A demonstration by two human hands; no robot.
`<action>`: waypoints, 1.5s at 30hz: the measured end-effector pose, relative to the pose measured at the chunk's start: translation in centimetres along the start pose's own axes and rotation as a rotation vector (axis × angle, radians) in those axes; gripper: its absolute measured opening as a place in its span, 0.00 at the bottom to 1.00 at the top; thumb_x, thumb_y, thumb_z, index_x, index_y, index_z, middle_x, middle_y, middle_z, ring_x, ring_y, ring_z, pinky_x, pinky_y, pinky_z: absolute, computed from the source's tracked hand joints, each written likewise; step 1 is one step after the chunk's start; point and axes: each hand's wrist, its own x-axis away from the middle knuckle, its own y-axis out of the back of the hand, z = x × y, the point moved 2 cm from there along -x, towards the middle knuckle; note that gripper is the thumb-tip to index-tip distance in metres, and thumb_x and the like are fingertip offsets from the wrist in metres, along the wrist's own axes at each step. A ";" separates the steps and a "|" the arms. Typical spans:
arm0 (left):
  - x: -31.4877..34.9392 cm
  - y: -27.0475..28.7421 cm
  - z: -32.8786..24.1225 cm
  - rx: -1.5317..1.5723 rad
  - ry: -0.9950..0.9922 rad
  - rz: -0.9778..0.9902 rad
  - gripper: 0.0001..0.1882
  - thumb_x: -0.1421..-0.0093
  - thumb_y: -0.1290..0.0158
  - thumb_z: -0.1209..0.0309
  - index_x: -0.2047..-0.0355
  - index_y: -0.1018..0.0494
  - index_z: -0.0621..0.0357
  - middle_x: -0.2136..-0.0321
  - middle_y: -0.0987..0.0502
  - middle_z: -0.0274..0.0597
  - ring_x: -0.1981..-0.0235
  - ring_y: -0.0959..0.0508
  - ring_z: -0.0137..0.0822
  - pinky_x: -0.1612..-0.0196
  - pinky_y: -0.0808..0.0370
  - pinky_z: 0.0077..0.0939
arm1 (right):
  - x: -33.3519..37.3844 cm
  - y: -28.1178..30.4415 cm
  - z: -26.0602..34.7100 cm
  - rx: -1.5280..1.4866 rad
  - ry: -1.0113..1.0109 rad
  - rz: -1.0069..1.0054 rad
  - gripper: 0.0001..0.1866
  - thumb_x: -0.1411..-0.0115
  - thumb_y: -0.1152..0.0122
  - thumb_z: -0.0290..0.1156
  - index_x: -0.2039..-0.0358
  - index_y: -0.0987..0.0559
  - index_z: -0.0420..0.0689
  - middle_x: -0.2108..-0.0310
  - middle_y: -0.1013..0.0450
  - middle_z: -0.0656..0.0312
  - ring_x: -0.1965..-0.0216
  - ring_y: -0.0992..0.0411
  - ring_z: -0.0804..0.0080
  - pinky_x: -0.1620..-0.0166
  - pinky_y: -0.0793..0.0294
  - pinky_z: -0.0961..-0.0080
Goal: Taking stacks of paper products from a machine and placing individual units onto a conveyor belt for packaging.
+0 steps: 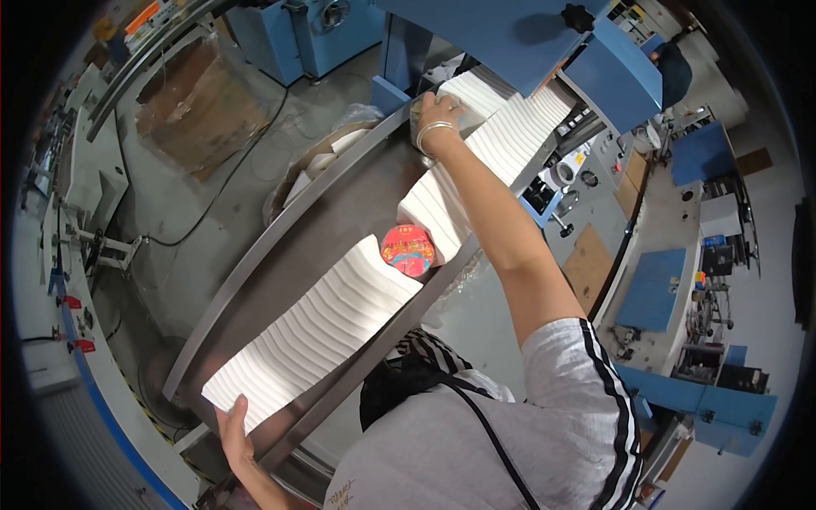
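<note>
A long row of white folded paper sheets lies on the metal tray; the left hand lies flat and open against its near end. The right hand presses open on the row's far end by the blue machine; a red round tub sits in the row's middle gap.

Round red-lidded cup package between white paper stacks on trough.
</note>
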 end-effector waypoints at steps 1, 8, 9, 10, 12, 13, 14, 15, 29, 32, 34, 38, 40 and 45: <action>0.2 -0.2 -0.2 0.023 -0.008 0.001 0.41 0.45 0.42 0.70 0.36 0.52 0.63 0.41 0.40 0.47 0.40 0.40 0.40 0.38 0.47 0.32 | 0.0 0.0 0.0 0.135 0.021 0.052 0.32 0.48 0.37 0.30 0.45 0.41 0.47 0.42 0.46 0.42 0.39 0.47 0.39 0.44 0.36 0.52; -0.1 -0.3 0.2 -0.034 -0.085 -0.022 0.38 0.43 0.43 0.71 0.36 0.49 0.63 0.39 0.41 0.42 0.39 0.41 0.35 0.37 0.47 0.30 | 6.5 4.2 1.9 -0.135 0.204 -0.461 0.17 0.44 0.43 0.37 0.55 0.30 0.48 0.50 0.34 0.56 0.47 0.34 0.53 0.54 0.30 0.55; -0.4 0.3 0.9 -0.015 -0.031 -0.061 0.36 0.41 0.44 0.70 0.37 0.48 0.64 0.39 0.41 0.42 0.39 0.41 0.34 0.37 0.47 0.29 | 9.2 6.1 2.1 -0.308 0.253 -0.437 0.15 0.42 0.45 0.38 0.57 0.29 0.47 0.55 0.30 0.54 0.52 0.31 0.51 0.56 0.28 0.56; -0.5 0.7 1.1 0.023 -0.007 -0.052 0.36 0.41 0.44 0.69 0.37 0.48 0.64 0.39 0.40 0.41 0.39 0.41 0.34 0.36 0.48 0.28 | 12.2 7.8 2.3 -0.486 0.295 -0.398 0.14 0.41 0.47 0.40 0.59 0.29 0.45 0.61 0.27 0.52 0.57 0.27 0.50 0.59 0.27 0.57; -0.3 1.4 1.1 -0.017 0.072 -0.071 0.41 0.41 0.44 0.62 0.35 0.53 0.63 0.36 0.46 0.43 0.35 0.49 0.36 0.34 0.55 0.29 | 17.1 9.3 2.3 -0.502 0.351 -0.200 0.21 0.38 0.52 0.48 0.66 0.23 0.42 0.68 0.24 0.48 0.65 0.25 0.47 0.61 0.26 0.57; -0.2 1.5 1.0 -0.064 0.117 -0.108 0.42 0.41 0.44 0.59 0.35 0.55 0.62 0.35 0.49 0.44 0.34 0.52 0.36 0.34 0.58 0.30 | 20.3 10.0 2.4 -0.435 0.325 -0.058 0.25 0.38 0.54 0.52 0.69 0.21 0.41 0.67 0.24 0.47 0.65 0.25 0.48 0.60 0.26 0.58; -0.2 0.6 0.4 -0.055 0.085 -0.051 0.44 0.41 0.44 0.58 0.34 0.56 0.62 0.34 0.51 0.44 0.33 0.54 0.37 0.34 0.60 0.30 | 21.9 8.9 2.1 -0.377 0.299 0.033 0.29 0.37 0.58 0.55 0.70 0.20 0.41 0.66 0.24 0.47 0.64 0.25 0.49 0.60 0.26 0.58; -0.2 0.2 0.1 -0.044 0.051 0.005 0.45 0.42 0.44 0.56 0.34 0.58 0.61 0.34 0.53 0.44 0.32 0.57 0.37 0.33 0.61 0.30 | 23.5 8.1 2.2 -0.360 0.275 0.018 0.30 0.39 0.57 0.58 0.70 0.19 0.42 0.70 0.24 0.48 0.66 0.25 0.50 0.61 0.26 0.59; -0.3 6.3 0.7 0.016 -0.133 0.237 0.36 0.40 0.46 0.60 0.37 0.48 0.61 0.39 0.41 0.40 0.38 0.43 0.34 0.37 0.49 0.28 | 35.4 2.3 9.7 -0.588 0.377 0.137 0.30 0.43 0.47 0.56 0.63 0.25 0.36 0.75 0.25 0.41 0.68 0.25 0.45 0.61 0.26 0.59; -0.6 11.2 2.4 -0.024 -0.086 0.163 0.37 0.40 0.46 0.59 0.36 0.49 0.59 0.39 0.40 0.41 0.38 0.41 0.36 0.38 0.46 0.29 | 36.3 2.5 10.1 -0.876 0.526 0.338 0.34 0.47 0.42 0.59 0.60 0.25 0.35 0.75 0.24 0.47 0.66 0.23 0.54 0.60 0.26 0.65; -0.4 13.3 3.4 0.029 -0.067 0.162 0.37 0.40 0.46 0.59 0.36 0.48 0.59 0.40 0.40 0.41 0.39 0.40 0.36 0.38 0.44 0.29 | 35.5 2.2 9.9 -0.884 0.440 0.477 0.41 0.49 0.40 0.61 0.51 0.29 0.33 0.60 0.26 0.50 0.54 0.28 0.61 0.51 0.31 0.72; 0.1 14.3 4.3 0.154 -0.020 0.141 0.37 0.42 0.44 0.56 0.38 0.45 0.59 0.42 0.37 0.41 0.40 0.38 0.36 0.39 0.43 0.30 | 34.6 -1.2 10.1 -1.152 0.558 0.754 0.46 0.44 0.45 0.61 0.40 0.42 0.33 0.41 0.39 0.49 0.38 0.44 0.62 0.37 0.48 0.74; -0.6 14.7 5.1 0.056 0.026 0.100 0.40 0.45 0.42 0.51 0.39 0.43 0.59 0.43 0.35 0.42 0.40 0.38 0.36 0.38 0.46 0.31 | 34.9 -0.4 9.5 -1.003 0.542 0.731 0.43 0.41 0.46 0.56 0.39 0.44 0.34 0.42 0.39 0.53 0.40 0.42 0.66 0.38 0.46 0.73; 0.3 9.0 1.4 -0.038 -0.118 0.264 0.34 0.49 0.38 0.57 0.45 0.35 0.61 0.49 0.30 0.42 0.45 0.33 0.35 0.42 0.40 0.29 | 36.8 -1.1 13.1 -1.227 0.636 0.733 0.53 0.58 0.27 0.49 0.42 0.45 0.29 0.44 0.38 0.46 0.42 0.39 0.61 0.39 0.43 0.70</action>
